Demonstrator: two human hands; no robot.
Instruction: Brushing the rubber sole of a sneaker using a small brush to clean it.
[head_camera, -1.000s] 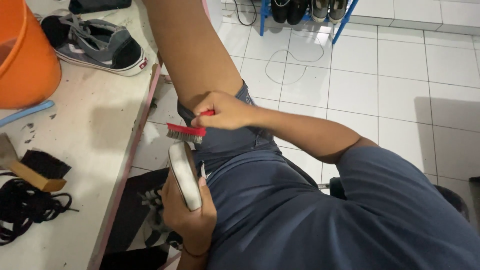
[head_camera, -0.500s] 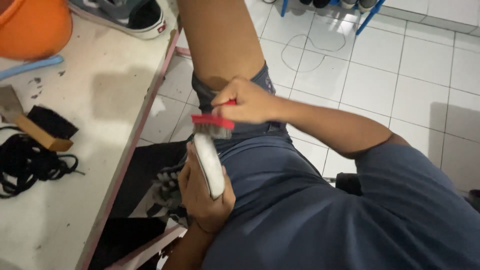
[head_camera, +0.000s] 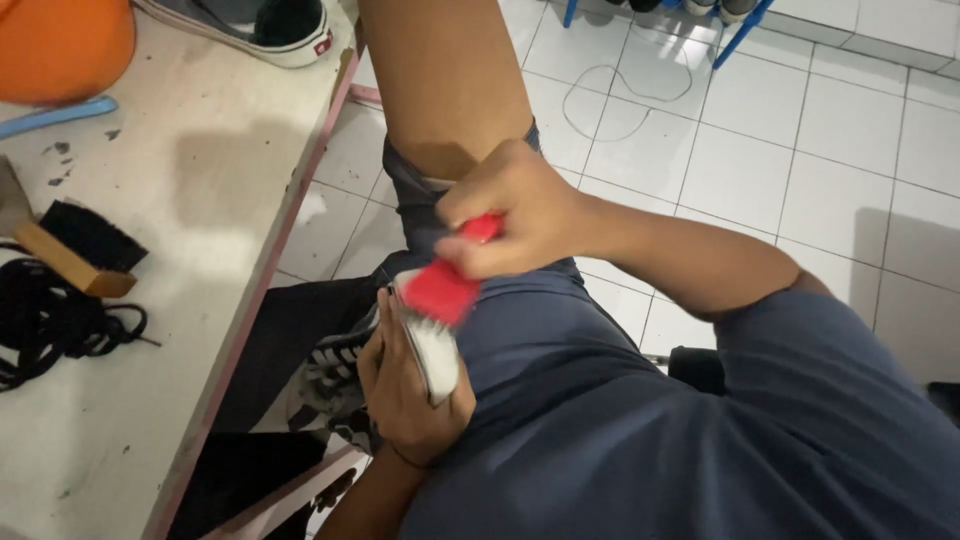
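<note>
**Brush on the sole, shoe held at the lap**

Right now the left hand (head_camera: 405, 385) is wrapping its fingers tight around a shoe (head_camera: 432, 345), its white sole facing up, long axis running away from the body. The right hand (head_camera: 520, 215) is clenching a red brush (head_camera: 442, 290), bristles touching the sole's far end. Beside them, the worktop (head_camera: 200, 220) is carrying a wooden brush (head_camera: 75, 250) and black laces (head_camera: 55, 325) near its left edge; white tiles are lying beyond.

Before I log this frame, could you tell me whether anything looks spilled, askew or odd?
Only small things: dark specks dot the white table near the blue handle, and black laces lie tangled beside the wooden brush. The red brush is motion-blurred.
</note>
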